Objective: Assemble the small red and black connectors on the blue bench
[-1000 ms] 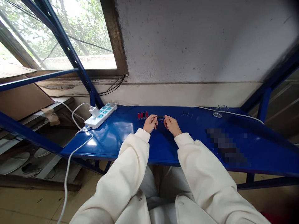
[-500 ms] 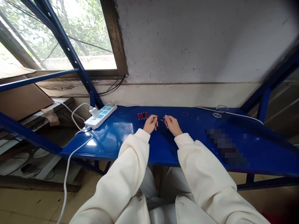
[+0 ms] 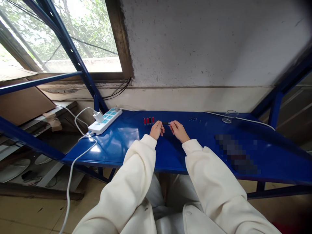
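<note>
My left hand pinches the left end of a slim black cylinder, which lies level above the blue table. On its right, a thin light-coloured end shows, and the closed fingers of my right hand grip it there. Whether that end is a separate part, I cannot tell. Just beyond my left hand stand several small red and black cylinders in a row. Several tiny metallic pieces lie past my right hand, too small to name.
On the left of the blue table is a white power strip with a plug and cable. A clear cup stands at the back right. A blurred-out dark object lies at the right. Blue frame posts rise at both ends.
My right hand has shifted slightly left, closer to my left hand, along the black cylinder. The left hand has barely moved, and the pieces on the table are unchanged.
</note>
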The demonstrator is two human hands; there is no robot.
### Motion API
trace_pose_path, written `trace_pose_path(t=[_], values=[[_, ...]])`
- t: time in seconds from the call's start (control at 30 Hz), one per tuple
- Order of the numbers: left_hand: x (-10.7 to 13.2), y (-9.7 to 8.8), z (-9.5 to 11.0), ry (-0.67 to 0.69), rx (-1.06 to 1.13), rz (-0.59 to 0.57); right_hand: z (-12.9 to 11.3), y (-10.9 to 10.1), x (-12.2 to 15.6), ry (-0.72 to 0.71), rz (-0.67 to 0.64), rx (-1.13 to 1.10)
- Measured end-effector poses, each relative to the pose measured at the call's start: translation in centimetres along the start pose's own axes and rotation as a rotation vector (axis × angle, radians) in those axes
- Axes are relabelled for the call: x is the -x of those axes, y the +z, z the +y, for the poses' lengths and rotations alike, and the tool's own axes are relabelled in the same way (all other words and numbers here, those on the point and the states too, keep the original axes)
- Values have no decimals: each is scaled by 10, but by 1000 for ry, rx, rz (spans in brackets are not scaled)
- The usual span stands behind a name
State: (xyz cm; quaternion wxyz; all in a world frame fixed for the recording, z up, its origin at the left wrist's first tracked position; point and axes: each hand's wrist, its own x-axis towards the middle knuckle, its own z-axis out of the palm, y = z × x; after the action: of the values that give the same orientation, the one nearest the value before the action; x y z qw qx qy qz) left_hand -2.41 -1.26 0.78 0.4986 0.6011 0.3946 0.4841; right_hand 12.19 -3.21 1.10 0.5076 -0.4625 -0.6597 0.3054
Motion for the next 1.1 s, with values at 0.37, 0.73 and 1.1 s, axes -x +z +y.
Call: trace_pose_path(t=[0.37,0.73,1.1], values=[[-3,0,-1,-3,12,91,8,1,-4,29,-69,-92],[-2,-2,0,34,-42,38,-3,-1,1,41,16,7],[-3,-3,-1,104,-95,227,11,0,-4,19,5,-7]])
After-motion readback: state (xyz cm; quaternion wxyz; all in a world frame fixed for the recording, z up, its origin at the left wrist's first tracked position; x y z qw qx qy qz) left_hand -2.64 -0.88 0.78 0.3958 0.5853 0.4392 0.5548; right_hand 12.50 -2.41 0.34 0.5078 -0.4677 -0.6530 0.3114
